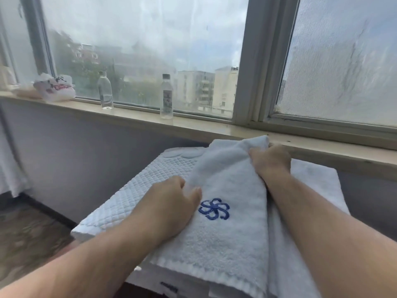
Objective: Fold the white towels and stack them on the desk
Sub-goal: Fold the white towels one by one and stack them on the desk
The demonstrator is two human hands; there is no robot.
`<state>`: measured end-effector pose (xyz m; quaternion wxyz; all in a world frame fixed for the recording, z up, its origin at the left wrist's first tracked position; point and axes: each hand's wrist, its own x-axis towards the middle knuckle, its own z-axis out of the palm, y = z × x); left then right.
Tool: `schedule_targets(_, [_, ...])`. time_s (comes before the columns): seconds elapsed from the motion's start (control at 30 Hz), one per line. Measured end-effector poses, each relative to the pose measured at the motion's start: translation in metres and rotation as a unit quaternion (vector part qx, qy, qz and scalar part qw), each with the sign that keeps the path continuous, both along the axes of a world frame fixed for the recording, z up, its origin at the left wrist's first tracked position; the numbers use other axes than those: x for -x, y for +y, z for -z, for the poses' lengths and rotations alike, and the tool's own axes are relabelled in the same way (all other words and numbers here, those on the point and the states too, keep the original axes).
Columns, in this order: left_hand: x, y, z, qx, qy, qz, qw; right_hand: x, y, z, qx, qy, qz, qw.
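Step in hand: folding the top towel (225,239), blue emblem up. It lies on a pile of white linen (133,194) below the window sill (129,117).

Right hand (270,160) grips its raised far end. Left hand (171,203) pinches the left edge mid-length.

Next, likely: bring the far end to the near hem, align, flatten.

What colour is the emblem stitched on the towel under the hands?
Blue, a pinwheel-like emblem; head view.

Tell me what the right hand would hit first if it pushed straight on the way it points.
Probably the front edge of the window sill, just beyond the right hand, which grips the far end of the embroidered towel. Depth is unclear.
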<state>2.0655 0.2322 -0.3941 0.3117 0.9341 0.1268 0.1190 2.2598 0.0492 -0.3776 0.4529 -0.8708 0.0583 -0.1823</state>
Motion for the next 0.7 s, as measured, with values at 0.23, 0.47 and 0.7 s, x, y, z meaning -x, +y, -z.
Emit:
schedule_targets(0.23, [-0.004,-0.018,-0.007,-0.150,-0.033,0.109,0.982,0.010,0.031,-0.028,0.323,-0.098,-0.137,0.931])
schedule_targets(0.47, [-0.002,-0.023,0.021,-0.091,0.044,0.136,0.986,-0.015,0.035,-0.001,0.395,0.024,-0.203,0.896])
schedule_targets(0.7, [-0.006,-0.025,0.036,-0.086,0.003,0.111,0.990,-0.029,0.037,0.005,0.388,0.048,-0.211,0.896])
